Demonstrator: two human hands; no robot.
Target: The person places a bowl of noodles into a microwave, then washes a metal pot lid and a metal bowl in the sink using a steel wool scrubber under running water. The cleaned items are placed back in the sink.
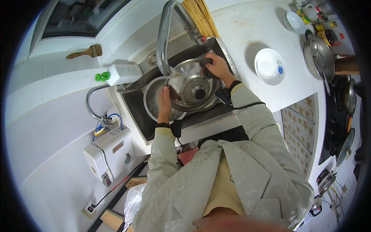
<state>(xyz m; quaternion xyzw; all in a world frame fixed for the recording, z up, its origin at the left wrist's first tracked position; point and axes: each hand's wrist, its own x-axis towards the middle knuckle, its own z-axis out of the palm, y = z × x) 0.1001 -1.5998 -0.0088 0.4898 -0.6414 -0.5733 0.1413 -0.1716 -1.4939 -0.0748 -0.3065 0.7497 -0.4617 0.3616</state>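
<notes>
A shiny metal pot lid with a black knob is tilted under the faucet, its knob side facing up. My left hand grips the lid's near left rim, fingers closed over the edge. At the far right rim, my right hand presses a dark scouring pad against the metal, its fingers closed round it. Below the lid, a metal basin sits in the dark sink; the lid hides part of it.
A white bottle with a green cap stands left of the sink. White bowls rest on the right counter, near a steel pot. Bamboo sticks lie behind the faucet. A brush lies on the ledge.
</notes>
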